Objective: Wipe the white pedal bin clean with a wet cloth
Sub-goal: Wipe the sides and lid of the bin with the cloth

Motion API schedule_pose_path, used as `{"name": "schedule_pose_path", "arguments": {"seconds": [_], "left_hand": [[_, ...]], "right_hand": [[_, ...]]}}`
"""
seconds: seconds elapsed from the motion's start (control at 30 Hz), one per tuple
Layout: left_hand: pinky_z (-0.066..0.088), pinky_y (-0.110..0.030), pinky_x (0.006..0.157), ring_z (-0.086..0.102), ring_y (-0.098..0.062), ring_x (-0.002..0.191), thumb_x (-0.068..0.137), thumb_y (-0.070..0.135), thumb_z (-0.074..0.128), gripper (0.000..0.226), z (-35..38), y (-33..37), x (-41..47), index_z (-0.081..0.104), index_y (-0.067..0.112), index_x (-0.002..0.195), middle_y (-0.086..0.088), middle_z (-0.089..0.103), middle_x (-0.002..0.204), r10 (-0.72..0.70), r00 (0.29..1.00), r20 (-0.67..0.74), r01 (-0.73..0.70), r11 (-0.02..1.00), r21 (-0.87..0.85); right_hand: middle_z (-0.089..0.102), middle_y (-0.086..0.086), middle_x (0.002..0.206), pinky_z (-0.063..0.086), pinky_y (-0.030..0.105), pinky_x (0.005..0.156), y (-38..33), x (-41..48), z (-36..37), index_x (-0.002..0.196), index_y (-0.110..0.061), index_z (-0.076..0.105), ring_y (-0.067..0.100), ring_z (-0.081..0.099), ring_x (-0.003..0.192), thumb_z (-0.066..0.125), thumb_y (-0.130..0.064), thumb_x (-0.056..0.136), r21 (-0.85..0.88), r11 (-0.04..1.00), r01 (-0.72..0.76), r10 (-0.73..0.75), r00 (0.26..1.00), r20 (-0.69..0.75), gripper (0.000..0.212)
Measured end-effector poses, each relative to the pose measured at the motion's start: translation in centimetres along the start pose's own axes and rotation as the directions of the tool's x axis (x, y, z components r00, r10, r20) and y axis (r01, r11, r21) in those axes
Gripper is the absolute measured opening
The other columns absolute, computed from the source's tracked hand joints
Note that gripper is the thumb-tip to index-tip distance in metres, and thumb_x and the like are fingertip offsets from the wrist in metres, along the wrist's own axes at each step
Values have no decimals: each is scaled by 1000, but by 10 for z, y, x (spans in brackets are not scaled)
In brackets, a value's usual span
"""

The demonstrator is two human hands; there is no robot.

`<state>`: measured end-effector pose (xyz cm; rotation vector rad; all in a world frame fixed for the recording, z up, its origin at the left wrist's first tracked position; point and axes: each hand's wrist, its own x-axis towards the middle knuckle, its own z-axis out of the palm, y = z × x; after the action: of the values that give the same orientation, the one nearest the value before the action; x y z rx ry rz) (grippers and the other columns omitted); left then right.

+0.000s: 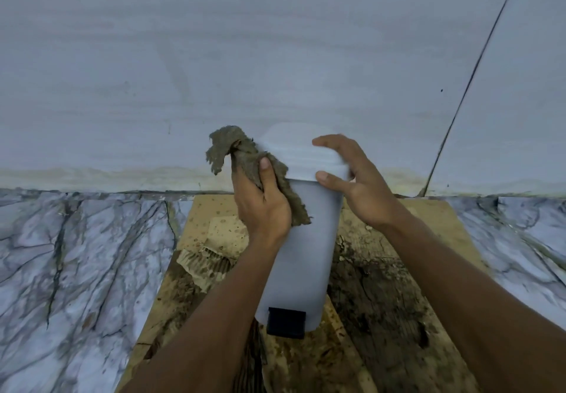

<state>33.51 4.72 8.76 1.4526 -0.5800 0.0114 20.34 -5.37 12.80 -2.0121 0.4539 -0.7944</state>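
Observation:
The white pedal bin point(309, 248) stands upright on stained cardboard close to the wall, its lid point(291, 150) down and its black pedal point(286, 323) facing me at the bottom. My left hand point(263, 206) grips a grey-brown cloth point(242, 154) and presses it against the bin's upper left side, just under the lid. A loose end of the cloth sticks up to the left of the lid. My right hand point(352, 178) holds the lid's right side, fingers curled over the top and thumb on the lid's front edge.
Dirty, torn cardboard point(382, 270) lies under the bin on a marble-patterned floor point(76, 255). A pale tiled wall point(245, 56) rises right behind the bin, with a dark grout line point(465, 92) running up on the right.

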Motion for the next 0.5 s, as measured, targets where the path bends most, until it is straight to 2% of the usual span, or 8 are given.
{"name": "schedule_pose_path", "arguments": {"seconds": [0.1,0.17,0.23,0.3,0.37,0.43,0.5], "left_hand": [[42,-49,111,50,-20,134,98,62,39,62,-21,17,15,49,22,145,0,55,143,112,965,235,-160,967,196],[42,-48,110,50,-20,132,97,62,37,59,-34,30,27,52,28,142,5,56,143,113,898,425,-277,896,347],[41,-44,109,49,-20,133,99,60,37,52,-42,47,35,55,34,140,8,56,144,66,825,562,-368,816,446],[38,-42,107,47,-22,134,102,57,38,46,-42,63,37,55,37,141,7,53,147,-8,756,654,-442,732,519],[32,-46,115,39,-23,142,104,58,34,50,-39,71,33,48,38,148,5,44,157,-80,675,734,-548,611,571],[17,-50,124,24,-22,153,102,63,24,62,-36,74,24,34,35,157,4,27,167,-142,603,785,-636,508,580],[1,-52,127,11,-21,157,101,65,18,70,-34,74,12,20,30,162,2,14,170,-192,560,806,-669,469,576]], "right_hand": [[45,-21,142,40,12,94,-4,-17,3,148,-31,39,-4,44,127,73,-30,88,-20,999,-49,48,998,-32,69],[42,-22,147,36,3,92,-9,-28,5,154,-35,25,-11,40,129,74,-29,88,-67,995,-73,71,997,-43,84],[32,-26,154,28,-2,98,-15,-40,9,158,-36,10,-19,29,134,75,-33,85,-89,993,-81,77,996,-37,98],[17,-28,160,21,3,107,-21,-52,14,158,-37,-1,-15,18,142,77,-35,83,-95,992,-88,87,996,-18,109],[10,-27,160,19,11,113,-26,-63,18,157,-37,-6,-11,13,145,80,-36,79,-104,988,-111,111,994,-10,116],[4,-22,164,18,23,119,-31,-73,19,158,-36,-4,-5,9,149,83,-35,77,-135,984,-113,115,993,4,118],[-1,-19,166,16,31,123,-34,-83,19,159,-34,1,0,4,151,85,-35,75,-168,980,-112,121,992,46,119]]}}
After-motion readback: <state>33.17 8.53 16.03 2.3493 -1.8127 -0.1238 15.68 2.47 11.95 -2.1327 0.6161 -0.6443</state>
